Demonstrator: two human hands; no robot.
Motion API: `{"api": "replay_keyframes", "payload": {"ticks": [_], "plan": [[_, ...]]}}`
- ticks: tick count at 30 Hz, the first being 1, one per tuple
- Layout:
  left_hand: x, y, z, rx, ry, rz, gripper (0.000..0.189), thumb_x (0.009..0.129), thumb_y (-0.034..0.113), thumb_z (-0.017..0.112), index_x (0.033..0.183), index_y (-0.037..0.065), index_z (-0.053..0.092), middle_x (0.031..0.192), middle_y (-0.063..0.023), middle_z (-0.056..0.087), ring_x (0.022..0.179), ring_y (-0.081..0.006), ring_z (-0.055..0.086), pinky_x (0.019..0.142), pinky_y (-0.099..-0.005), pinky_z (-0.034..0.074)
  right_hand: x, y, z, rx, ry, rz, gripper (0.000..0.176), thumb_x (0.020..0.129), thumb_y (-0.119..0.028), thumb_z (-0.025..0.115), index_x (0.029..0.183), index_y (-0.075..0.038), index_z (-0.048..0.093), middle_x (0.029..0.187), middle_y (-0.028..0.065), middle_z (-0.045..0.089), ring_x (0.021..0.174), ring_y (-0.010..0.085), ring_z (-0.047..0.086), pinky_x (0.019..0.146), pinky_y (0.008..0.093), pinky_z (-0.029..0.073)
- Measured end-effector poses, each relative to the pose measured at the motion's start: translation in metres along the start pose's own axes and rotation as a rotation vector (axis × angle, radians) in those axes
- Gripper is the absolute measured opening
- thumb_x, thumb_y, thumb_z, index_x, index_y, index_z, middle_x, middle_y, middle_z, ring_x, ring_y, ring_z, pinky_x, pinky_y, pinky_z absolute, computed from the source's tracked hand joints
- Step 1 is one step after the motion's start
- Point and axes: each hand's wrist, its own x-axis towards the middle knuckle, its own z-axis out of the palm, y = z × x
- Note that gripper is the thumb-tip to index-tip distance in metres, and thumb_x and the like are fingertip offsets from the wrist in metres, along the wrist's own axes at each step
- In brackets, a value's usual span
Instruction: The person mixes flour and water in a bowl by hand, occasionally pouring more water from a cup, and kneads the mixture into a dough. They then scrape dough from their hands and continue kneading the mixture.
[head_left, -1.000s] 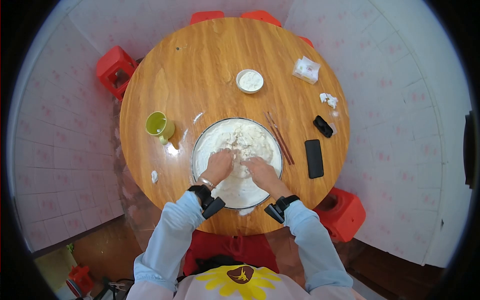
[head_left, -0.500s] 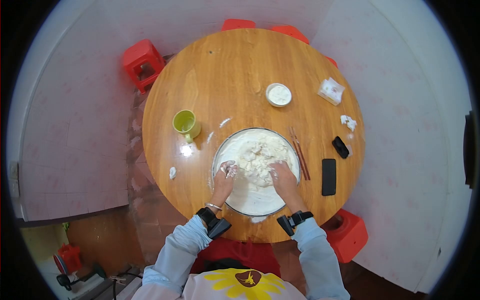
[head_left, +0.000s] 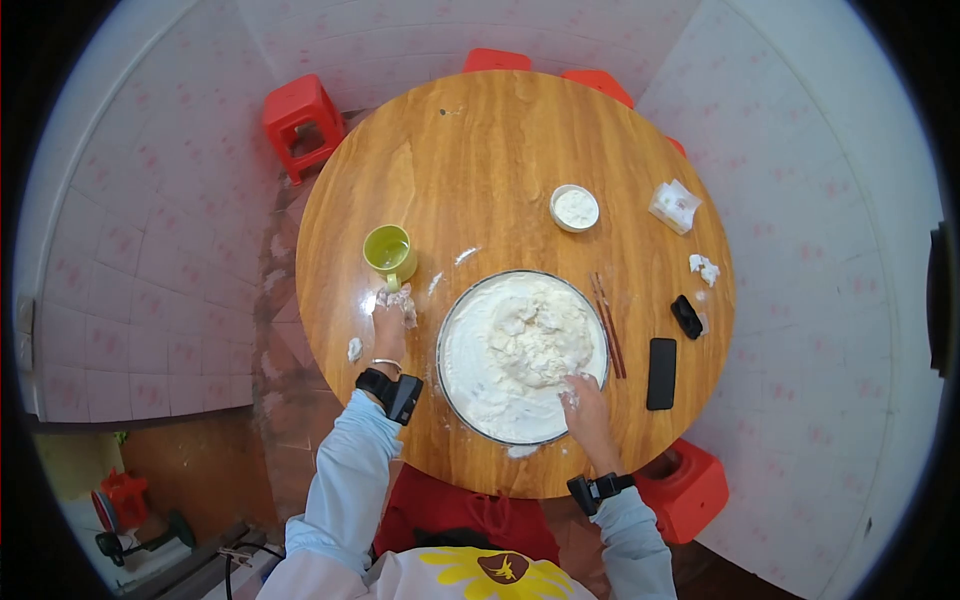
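My left hand [head_left: 391,318], dusted with flour, is at the handle of a yellow-green mug [head_left: 390,251] holding clear liquid. Its fingers look apart, just below the handle; a firm hold does not show. My right hand [head_left: 587,405] rests over the right front rim of a wide round tray [head_left: 470,420], its floury fingers loosely spread beside a lumpy heap of wet flour [head_left: 540,340]. Loose white flour [head_left: 480,385] covers the rest of the tray.
A small bowl of white flour [head_left: 575,208] stands behind the tray. Chopsticks [head_left: 610,325] lie right of it, then a phone [head_left: 661,373], a black case [head_left: 686,317], crumpled tissue [head_left: 704,268] and a tissue pack [head_left: 676,206]. Red stools [head_left: 300,120] surround the round table [head_left: 480,150].
My left hand has left the tray and moved left and away to the mug's handle. My right hand has drawn back toward the tray's near right rim. The view has shifted slightly.
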Motion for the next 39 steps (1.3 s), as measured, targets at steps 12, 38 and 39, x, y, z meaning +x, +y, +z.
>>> {"api": "replay_keyframes", "payload": {"ticks": [12, 38, 39], "plan": [[0.024, -0.004, -0.006, 0.137, -0.225, -0.027, 0.028, 0.096, 0.04, 0.048, 0.083, 0.015, 0.05, 0.065, 0.003, 0.048, 0.049, -0.0083, 0.045, 0.042, -0.0228, 0.036, -0.027, 0.002, 0.005, 0.031, 0.019, 0.089, 0.026, 0.084, -0.009, 0.059, 0.109, -0.005, 0.057, 0.112, 0.0176, 0.055, 0.105, 0.037, 0.054, 0.086, 0.0398, 0.046], [-0.111, 0.013, 0.038, 1.312, -0.959, 0.608, 0.038, 0.092, 0.035, 0.055, 0.085, -0.002, 0.057, 0.064, -0.0236, 0.055, 0.06, -0.0394, 0.056, 0.053, -0.0446, 0.042, -0.059, 0.029, 0.014, 0.164, 0.114, 0.184, 0.022, 0.085, -0.012, 0.059, 0.107, -0.007, 0.059, 0.106, 0.0126, 0.056, 0.093, 0.0351, 0.059, 0.077, 0.0413, 0.048], [-0.111, 0.013, 0.039, 1.375, -0.936, 0.625, 0.038, 0.092, 0.036, 0.055, 0.085, -0.001, 0.057, 0.066, -0.0252, 0.056, 0.062, -0.042, 0.056, 0.053, -0.0462, 0.042, -0.061, 0.031, 0.015, 0.17, 0.108, 0.195, 0.022, 0.085, -0.012, 0.06, 0.106, -0.007, 0.059, 0.106, 0.0124, 0.057, 0.093, 0.0351, 0.059, 0.076, 0.0412, 0.048]]}}
